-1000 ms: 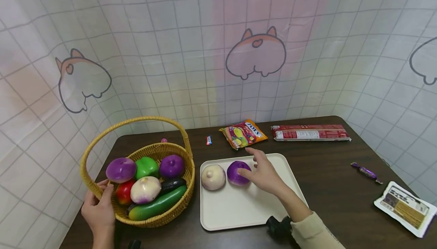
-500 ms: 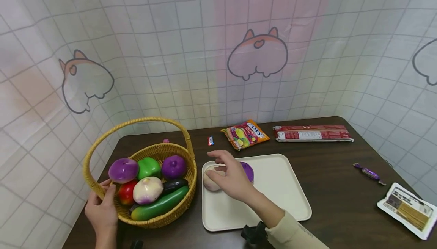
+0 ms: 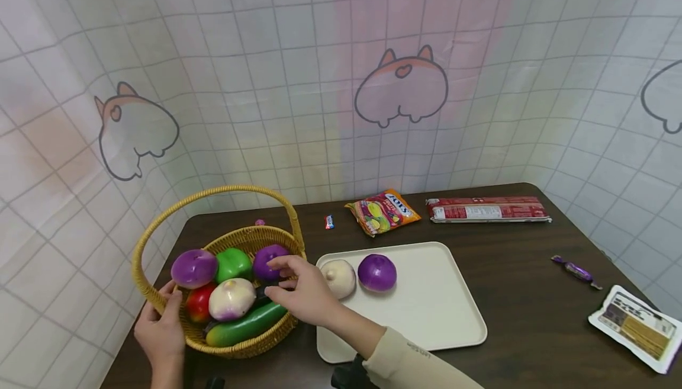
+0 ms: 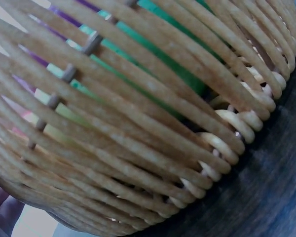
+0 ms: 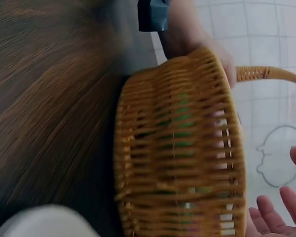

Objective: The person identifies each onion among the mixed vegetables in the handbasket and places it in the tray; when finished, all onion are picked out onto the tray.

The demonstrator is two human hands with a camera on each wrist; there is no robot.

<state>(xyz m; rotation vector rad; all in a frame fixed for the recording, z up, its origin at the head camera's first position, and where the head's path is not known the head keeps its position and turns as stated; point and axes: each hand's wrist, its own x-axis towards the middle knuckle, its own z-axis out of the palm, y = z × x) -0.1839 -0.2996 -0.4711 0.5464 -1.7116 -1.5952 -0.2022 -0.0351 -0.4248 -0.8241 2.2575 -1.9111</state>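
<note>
My left hand (image 3: 160, 330) grips the left rim of a wicker basket (image 3: 250, 350) near the foot of its arched handle, thumb on top. The basket holds a green bell pepper (image 3: 233, 264), a white-and-purple turnip (image 3: 232, 299), a red tomato-like piece (image 3: 200, 303), a green cucumber (image 3: 247, 325) and two round purple vegetables, one being a purple onion (image 3: 268, 257). Over the right rim hovers my right hand (image 3: 309, 291), fingers spread and holding nothing, partly covering that onion. The right wrist view shows its fingertips (image 5: 271, 212) beside the basket wall.
Right of the basket lies a cream tray (image 3: 421, 312) bearing a white onion (image 3: 340, 281) and a purple onion (image 3: 377, 273). Behind it are a candy bag (image 3: 382, 212), a small wrapped sweet (image 3: 328, 222) and a long red packet (image 3: 487, 209). A purple candy (image 3: 578, 272) and white pouch (image 3: 636, 328) lie right.
My right hand has swept left, from the purple onion on the tray, across the white onion, to the basket's right rim, carrying nothing. The left hand keeps its grip on the basket.
</note>
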